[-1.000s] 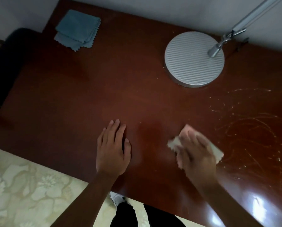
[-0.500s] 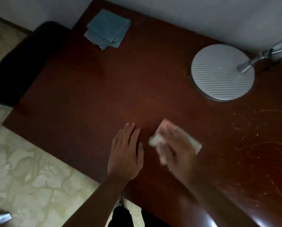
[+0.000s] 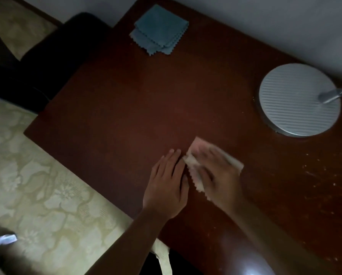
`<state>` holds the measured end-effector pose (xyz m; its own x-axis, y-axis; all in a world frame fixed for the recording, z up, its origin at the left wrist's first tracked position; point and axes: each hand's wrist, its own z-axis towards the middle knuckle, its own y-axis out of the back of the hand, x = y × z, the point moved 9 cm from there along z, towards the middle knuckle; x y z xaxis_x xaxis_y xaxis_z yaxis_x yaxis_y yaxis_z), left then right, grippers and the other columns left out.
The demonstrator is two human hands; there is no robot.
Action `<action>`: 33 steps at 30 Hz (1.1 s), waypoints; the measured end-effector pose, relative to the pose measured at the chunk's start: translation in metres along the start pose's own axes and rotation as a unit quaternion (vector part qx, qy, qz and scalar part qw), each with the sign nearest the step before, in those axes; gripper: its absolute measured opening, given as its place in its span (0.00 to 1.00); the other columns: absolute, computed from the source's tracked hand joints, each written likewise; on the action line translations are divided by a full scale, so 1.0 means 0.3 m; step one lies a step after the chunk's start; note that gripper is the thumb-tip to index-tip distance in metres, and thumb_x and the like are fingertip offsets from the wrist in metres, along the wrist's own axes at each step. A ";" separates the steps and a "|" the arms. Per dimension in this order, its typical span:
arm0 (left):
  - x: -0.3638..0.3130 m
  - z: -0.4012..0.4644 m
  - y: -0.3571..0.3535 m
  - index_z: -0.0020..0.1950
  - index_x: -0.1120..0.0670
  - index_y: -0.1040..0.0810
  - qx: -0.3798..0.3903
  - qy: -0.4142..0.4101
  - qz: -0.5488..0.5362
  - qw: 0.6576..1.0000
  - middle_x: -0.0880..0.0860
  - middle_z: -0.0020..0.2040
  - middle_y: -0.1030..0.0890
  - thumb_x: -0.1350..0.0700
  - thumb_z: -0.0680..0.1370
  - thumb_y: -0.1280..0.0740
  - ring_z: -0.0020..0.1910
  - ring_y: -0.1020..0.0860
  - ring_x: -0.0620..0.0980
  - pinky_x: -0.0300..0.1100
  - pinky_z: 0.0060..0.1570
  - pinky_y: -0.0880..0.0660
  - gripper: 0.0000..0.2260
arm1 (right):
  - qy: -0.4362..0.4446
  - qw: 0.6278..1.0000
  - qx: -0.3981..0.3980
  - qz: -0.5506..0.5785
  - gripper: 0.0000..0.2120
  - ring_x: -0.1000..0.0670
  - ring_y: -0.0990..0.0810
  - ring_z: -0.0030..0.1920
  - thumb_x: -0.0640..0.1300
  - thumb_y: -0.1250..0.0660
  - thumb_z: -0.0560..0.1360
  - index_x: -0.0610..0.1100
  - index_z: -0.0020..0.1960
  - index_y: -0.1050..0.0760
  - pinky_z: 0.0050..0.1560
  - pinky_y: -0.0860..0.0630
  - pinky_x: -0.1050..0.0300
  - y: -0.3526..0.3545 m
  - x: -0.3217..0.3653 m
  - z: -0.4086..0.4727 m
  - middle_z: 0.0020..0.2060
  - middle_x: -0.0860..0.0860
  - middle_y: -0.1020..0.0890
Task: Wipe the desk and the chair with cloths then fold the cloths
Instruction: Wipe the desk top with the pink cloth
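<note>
A dark reddish-brown desk (image 3: 126,108) fills the view. My right hand (image 3: 215,173) presses flat on a pale pink cloth (image 3: 198,144) near the desk's front edge; the hand is motion-blurred and covers most of the cloth. My left hand (image 3: 166,185) rests flat on the desk, fingers straight, just left of the cloth and almost touching it. A folded blue cloth (image 3: 159,29) with zigzag edges lies at the desk's far left corner. A dark chair (image 3: 39,62) stands beyond the desk's left side.
A round ribbed silver lamp base (image 3: 297,100) with its arm sits at the back right. Pale scratch-like streaks (image 3: 324,175) mark the desk's right part. Patterned cream floor (image 3: 47,185) lies to the left of the desk. A white wall runs behind.
My right hand has slid the pink cloth leftward across the desk, up beside my left hand. The view has shifted left, showing more of the chair and floor.
</note>
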<state>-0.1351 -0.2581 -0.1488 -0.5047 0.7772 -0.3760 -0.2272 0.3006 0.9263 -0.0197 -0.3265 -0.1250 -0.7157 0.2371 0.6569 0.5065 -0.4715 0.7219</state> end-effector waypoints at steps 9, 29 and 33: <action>-0.011 0.005 0.021 0.70 0.58 0.26 -0.027 -0.002 -0.006 1.000 0.56 0.72 0.27 0.52 0.80 0.40 0.75 0.33 0.53 0.49 0.75 0.38 0.20 | -0.070 0.997 0.005 -0.027 0.18 0.44 0.30 0.72 0.46 0.39 0.82 0.40 0.69 0.26 0.73 0.37 0.58 0.075 -0.153 0.361 0.67 0.44 0.24; -0.022 -0.010 0.027 0.68 0.57 0.24 -0.044 -0.037 -0.021 0.998 0.54 0.71 0.26 0.53 0.77 0.39 0.74 0.33 0.54 0.51 0.74 0.37 0.20 | 0.067 0.985 0.139 -0.071 0.16 0.45 0.28 0.70 0.44 0.38 0.82 0.44 0.68 0.25 0.71 0.32 0.45 -0.122 -0.022 0.512 0.68 0.45 0.24; -0.017 -0.006 0.032 0.66 0.58 0.23 -0.062 -0.033 -0.034 0.997 0.56 0.70 0.24 0.56 0.78 0.39 0.73 0.31 0.54 0.50 0.73 0.36 0.18 | 0.000 0.994 0.095 -0.053 0.17 0.52 0.36 0.73 0.45 0.37 0.82 0.45 0.70 0.26 0.75 0.43 0.54 -0.086 -0.094 0.493 0.70 0.46 0.26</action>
<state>-0.1362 -0.2603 -0.1380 -0.4292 0.7939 -0.4306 -0.3619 0.2856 0.8874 0.0584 -0.1955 -0.1300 -0.7694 0.2773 0.5754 0.5101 -0.2754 0.8148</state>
